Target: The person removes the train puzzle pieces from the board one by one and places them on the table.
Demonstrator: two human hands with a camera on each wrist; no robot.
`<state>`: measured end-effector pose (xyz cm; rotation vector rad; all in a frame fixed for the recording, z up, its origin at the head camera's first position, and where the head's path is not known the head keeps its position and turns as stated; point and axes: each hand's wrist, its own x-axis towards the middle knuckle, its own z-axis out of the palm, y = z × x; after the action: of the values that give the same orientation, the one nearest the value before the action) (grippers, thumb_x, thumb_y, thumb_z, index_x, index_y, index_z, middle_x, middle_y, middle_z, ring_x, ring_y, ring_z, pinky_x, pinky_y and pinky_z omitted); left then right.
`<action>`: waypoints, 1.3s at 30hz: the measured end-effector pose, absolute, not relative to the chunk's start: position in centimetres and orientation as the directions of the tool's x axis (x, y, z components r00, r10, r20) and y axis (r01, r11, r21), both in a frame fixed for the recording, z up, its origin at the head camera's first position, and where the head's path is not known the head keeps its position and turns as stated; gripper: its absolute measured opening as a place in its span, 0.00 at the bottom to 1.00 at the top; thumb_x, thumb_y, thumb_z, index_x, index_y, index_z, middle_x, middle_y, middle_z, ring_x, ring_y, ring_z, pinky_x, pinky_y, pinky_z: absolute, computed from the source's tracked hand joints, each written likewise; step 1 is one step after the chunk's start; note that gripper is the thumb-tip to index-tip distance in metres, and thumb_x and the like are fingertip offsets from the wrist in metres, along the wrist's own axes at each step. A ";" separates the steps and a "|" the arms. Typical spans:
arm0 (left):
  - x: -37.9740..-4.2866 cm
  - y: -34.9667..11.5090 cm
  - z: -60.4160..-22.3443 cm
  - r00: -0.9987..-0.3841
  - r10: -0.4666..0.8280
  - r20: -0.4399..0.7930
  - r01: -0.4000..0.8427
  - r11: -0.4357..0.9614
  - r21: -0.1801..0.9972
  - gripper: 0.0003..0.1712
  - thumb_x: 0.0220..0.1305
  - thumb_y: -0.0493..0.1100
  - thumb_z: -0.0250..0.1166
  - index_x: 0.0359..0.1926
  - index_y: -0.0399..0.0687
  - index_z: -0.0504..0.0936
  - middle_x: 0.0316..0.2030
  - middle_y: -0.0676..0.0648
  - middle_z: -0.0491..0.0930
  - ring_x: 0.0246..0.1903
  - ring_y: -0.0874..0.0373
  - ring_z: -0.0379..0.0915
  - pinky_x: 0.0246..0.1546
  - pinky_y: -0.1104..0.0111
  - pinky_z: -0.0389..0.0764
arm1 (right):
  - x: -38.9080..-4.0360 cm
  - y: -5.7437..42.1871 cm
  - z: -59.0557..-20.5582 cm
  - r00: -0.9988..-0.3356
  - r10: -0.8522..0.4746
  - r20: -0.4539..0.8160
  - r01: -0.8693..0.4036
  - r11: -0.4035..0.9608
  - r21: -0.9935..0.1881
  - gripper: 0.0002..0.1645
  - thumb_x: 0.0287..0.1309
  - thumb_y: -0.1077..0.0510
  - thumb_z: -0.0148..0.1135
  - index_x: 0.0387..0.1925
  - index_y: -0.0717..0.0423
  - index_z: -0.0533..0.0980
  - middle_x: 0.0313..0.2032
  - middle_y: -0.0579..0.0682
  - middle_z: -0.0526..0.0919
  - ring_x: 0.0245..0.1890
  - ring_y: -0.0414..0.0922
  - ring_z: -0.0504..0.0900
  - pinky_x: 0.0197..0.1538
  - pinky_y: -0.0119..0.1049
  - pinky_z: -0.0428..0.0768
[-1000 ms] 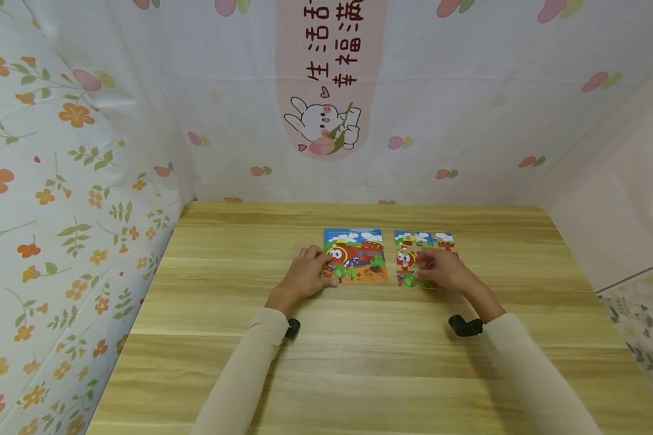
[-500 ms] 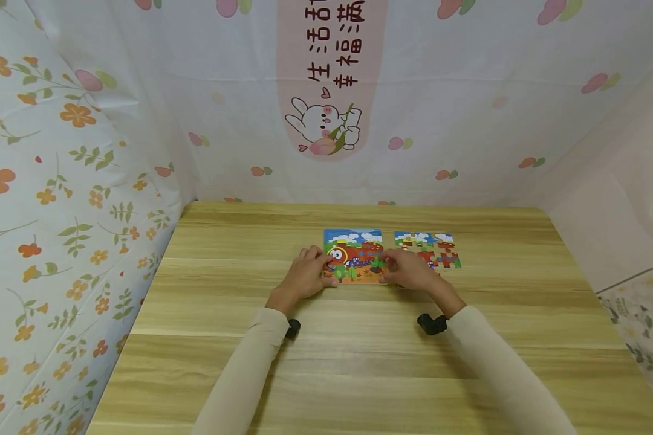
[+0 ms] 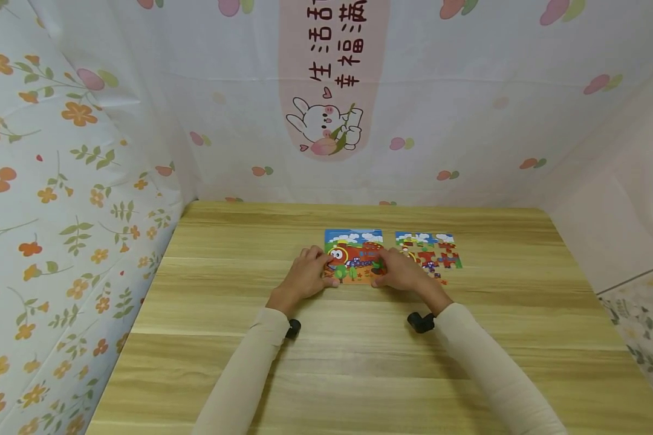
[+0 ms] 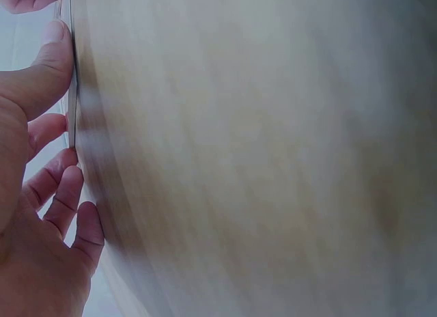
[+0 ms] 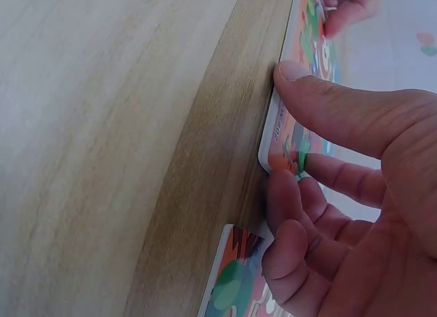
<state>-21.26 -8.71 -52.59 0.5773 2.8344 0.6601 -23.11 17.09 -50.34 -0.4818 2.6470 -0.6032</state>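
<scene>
A square puzzle board (image 3: 354,238) with a red cartoon train picture lies flat on the table. My left hand (image 3: 303,275) grips its left side, thumb along the front edge. In the left wrist view only the board's thin edge (image 4: 72,119) shows beside the thumb. My right hand (image 3: 405,270) holds the right front corner. Its thumb presses the front edge, and the index fingertip rests on the picture near a green patch, as the right wrist view shows. Just right of the board lies a second train puzzle (image 3: 424,237) with gaps between its pieces, partly hidden by my right hand.
The wood-grain table (image 3: 337,362) meets a printed cloth (image 3: 223,163) with a rabbit drawing at the back. A flowered cloth (image 3: 76,241) hangs on the left. Black wrist cameras (image 3: 421,322) sit under both wrists.
My right hand has moved left from the gapped puzzle onto the board's right front corner, uncovering several pieces there. The left hand keeps its place.
</scene>
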 end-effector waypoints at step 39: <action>-21.2 -8.9 -53.2 -0.911 0.409 -0.058 0.337 0.818 0.467 0.38 0.60 0.61 0.68 0.65 0.46 0.75 0.58 0.44 0.68 0.56 0.47 0.62 0.57 0.53 0.67 | -22.9 21.8 -49.7 -0.917 -0.345 -0.201 -0.023 0.549 -0.836 0.19 0.69 0.63 0.58 0.57 0.68 0.73 0.30 0.63 0.81 0.26 0.53 0.78 0.26 0.38 0.75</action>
<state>-21.23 -8.93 -53.18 0.5878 2.8451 0.6875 -22.91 21.77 -49.67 -0.3027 2.4456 -1.3119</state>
